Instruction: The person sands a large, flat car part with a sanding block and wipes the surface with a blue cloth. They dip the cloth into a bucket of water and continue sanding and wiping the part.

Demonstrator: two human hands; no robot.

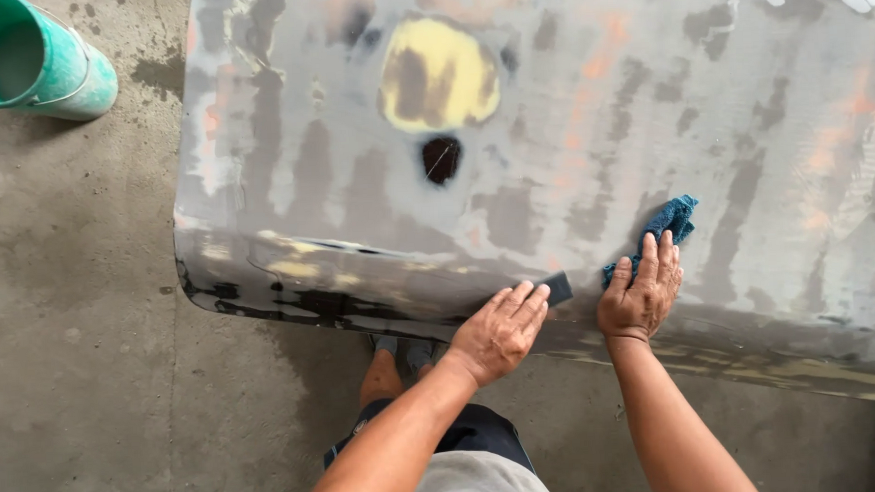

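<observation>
a person leans over a big grey sanded body panel [589, 121] w/ both hands down near its lower edge, on a stained concrete floor [79, 370]. left hand [500, 330] lies flat, fingers [528, 301] straight and together, pressing a small dark sanding block [559, 288] against the metal where the face rolls into the lip; only the block's end shows past the fingertips. right hand [641, 291] sits just beside it, fingers spread and pressing down on a blue rag [665, 226] that sticks out above them, bunched, flat to the panel. neither hand is closed into a fist; both press rather than pinch.

the surface is patchy: a yellow filler patch [440, 74] up top, a dark bare spot [442, 159] just below it, orange-pink streaks to the right, wet-looking sheen on the far corner. a green bucket [31, 57] stands on the floor off the panel's left corner, well apart from the hands. the person's feet in grey shoes [408, 351] show under the panel edge.

to do this well, by my read: keep the block flat, even pressure through the whole palm, short overlapping strokes along the curve, not across it, so the edge isn't cut through. rag close behind to wipe slurry and check the finish often. the rolled lip looks the risky bit — thin paint there, so go light.
</observation>
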